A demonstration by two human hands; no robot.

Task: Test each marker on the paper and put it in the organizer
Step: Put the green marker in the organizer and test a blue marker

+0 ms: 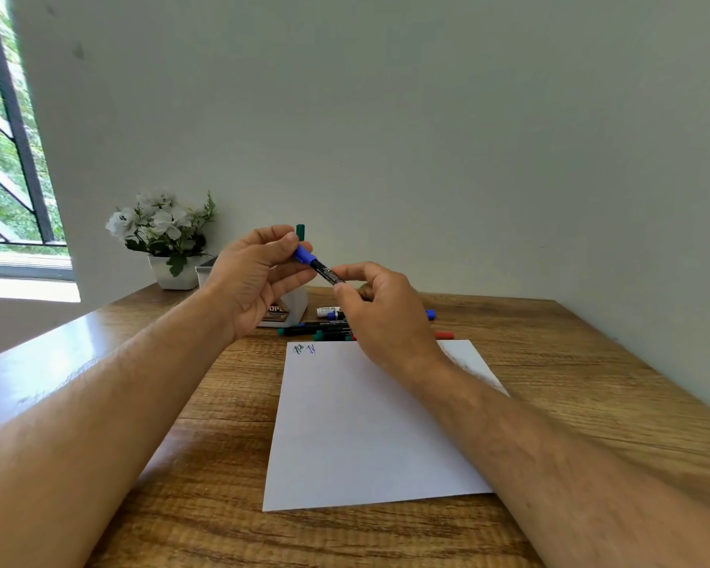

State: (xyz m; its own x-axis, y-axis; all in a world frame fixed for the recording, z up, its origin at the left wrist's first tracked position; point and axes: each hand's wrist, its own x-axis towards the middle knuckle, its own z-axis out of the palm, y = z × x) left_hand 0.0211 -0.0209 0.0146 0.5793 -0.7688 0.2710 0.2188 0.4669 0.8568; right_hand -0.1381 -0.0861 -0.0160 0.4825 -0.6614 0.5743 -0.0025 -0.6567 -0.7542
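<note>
Where pale wall meets window (13,166), wooden table (570,362) under paper (365,424)

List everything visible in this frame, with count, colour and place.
held marker: one, black with blue cap, between both hands
green marker: one, standing in organizer
organizer: one, white, behind left hand
loose markers: several, green, blue, red caps, beyond paper
paper: one, white, two scribbles at top left, table centre
plant: one, white flowers, white pot, far left
table: one, wooden
left hand: gripping the cap
right hand: gripping the barrel
</note>
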